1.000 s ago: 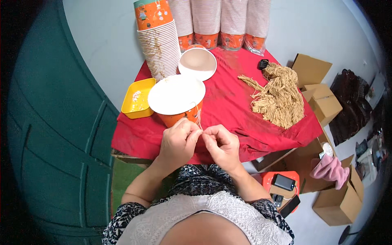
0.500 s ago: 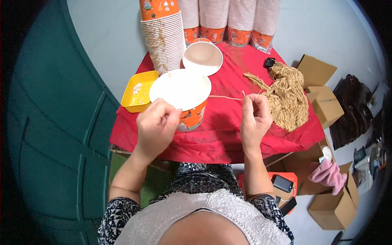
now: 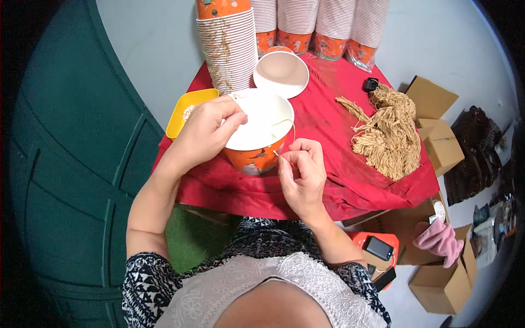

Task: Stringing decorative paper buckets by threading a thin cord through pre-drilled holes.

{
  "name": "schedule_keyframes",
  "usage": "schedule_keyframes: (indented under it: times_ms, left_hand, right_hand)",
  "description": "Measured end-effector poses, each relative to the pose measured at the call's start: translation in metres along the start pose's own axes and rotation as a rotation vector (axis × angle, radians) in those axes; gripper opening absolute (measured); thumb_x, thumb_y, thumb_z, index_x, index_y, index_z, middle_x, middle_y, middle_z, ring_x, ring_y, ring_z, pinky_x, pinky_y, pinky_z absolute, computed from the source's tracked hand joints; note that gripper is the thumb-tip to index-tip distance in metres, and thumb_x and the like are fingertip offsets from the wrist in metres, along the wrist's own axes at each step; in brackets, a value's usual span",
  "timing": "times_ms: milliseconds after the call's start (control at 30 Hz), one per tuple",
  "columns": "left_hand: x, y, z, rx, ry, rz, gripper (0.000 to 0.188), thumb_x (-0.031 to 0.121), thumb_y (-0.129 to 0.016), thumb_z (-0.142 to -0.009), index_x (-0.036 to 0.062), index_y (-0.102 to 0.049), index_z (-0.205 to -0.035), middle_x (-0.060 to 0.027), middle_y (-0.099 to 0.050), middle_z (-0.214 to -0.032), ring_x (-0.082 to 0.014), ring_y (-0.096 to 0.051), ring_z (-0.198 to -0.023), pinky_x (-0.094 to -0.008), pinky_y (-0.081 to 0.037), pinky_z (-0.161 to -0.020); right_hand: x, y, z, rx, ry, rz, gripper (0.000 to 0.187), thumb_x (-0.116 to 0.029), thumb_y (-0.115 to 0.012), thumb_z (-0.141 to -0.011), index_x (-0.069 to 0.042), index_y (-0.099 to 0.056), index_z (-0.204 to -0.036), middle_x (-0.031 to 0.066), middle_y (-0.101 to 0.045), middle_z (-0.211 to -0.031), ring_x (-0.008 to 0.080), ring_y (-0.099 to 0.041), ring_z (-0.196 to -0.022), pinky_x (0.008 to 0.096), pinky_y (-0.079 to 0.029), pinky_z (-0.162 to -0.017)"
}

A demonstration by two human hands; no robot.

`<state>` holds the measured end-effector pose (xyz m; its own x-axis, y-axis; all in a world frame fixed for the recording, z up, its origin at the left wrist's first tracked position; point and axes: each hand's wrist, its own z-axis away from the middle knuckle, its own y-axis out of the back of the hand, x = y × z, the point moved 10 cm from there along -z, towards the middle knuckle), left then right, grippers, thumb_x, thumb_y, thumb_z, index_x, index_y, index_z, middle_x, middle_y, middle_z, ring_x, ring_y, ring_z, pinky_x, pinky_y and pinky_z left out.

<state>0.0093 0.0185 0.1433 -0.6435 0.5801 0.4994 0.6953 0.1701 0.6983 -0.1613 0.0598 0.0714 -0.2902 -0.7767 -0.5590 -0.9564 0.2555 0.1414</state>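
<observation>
In front of me on the table stands an orange patterned paper bucket with a white inside. My left hand lies over its left rim with fingers curled closed; what they hold, if anything, is hidden. A thin tan cord comes out of the bucket by its right rim, part of it lying inside. Just right of the bucket, my right hand pinches the cord near its end, where a small white tip shows. A yellow tray holding small white pieces sits left, partly behind my left hand.
A tall stack of buckets and an empty tipped bucket stand behind. More bagged bucket stacks line the wall. A heap of tan cords lies on the red cloth at right. Cardboard boxes sit on the floor.
My right hand has moved left and down to the bucket, bringing the cord's end along. My left hand has shifted up onto the rim. The cord no longer stretches out to the right.
</observation>
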Motion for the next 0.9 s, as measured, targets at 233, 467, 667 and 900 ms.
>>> schedule_keyframes:
  times_ms: [233,467,667,900]
  left_hand:
    - [-0.014,-0.011,-0.005,-0.096,0.092,0.058,0.021,0.014,-0.06,-0.088,-0.0063,-0.066,-0.086,-0.0183,-0.065,-0.08,-0.0284,-0.065,-0.074,-0.0376,-0.049,-0.068]
    - [-0.017,-0.017,-0.007,-0.111,0.071,0.07,0.021,0.014,-0.061,-0.088,-0.0055,-0.066,-0.085,-0.0192,-0.065,-0.078,-0.0304,-0.064,-0.072,-0.0388,-0.049,-0.066]
    - [-0.017,-0.021,-0.01,-0.165,0.07,0.056,0.02,0.014,-0.061,-0.088,-0.0052,-0.066,-0.087,-0.0197,-0.065,-0.079,-0.0297,-0.065,-0.074,-0.0385,-0.05,-0.067]
    - [-0.028,-0.045,-0.013,-0.407,0.172,0.227,0.019,0.012,-0.06,-0.089,-0.0032,-0.067,-0.097,-0.0111,-0.068,-0.082,-0.0167,-0.064,-0.077,-0.0323,-0.051,-0.071]
  right_hand:
    - [0.004,-0.008,-0.002,-0.037,-0.015,0.024,0.016,0.011,-0.066,-0.072,0.002,-0.055,-0.08,0.0172,-0.057,-0.089,0.0284,-0.06,-0.077,0.036,-0.05,-0.065]
    - [0.005,-0.012,-0.005,-0.032,-0.001,0.073,0.016,0.011,-0.065,-0.072,0.002,-0.053,-0.08,0.0172,-0.056,-0.088,0.0289,-0.059,-0.076,0.0364,-0.05,-0.063]
    - [0.005,-0.015,-0.007,-0.035,0.007,0.073,0.016,0.011,-0.065,-0.072,0.003,-0.053,-0.079,0.017,-0.055,-0.087,0.0289,-0.059,-0.075,0.0364,-0.05,-0.063]
    - [0.009,-0.017,-0.007,-0.034,-0.033,0.07,0.016,0.011,-0.065,-0.072,0.002,-0.053,-0.079,0.0174,-0.056,-0.087,0.0291,-0.059,-0.076,0.0366,-0.05,-0.063]
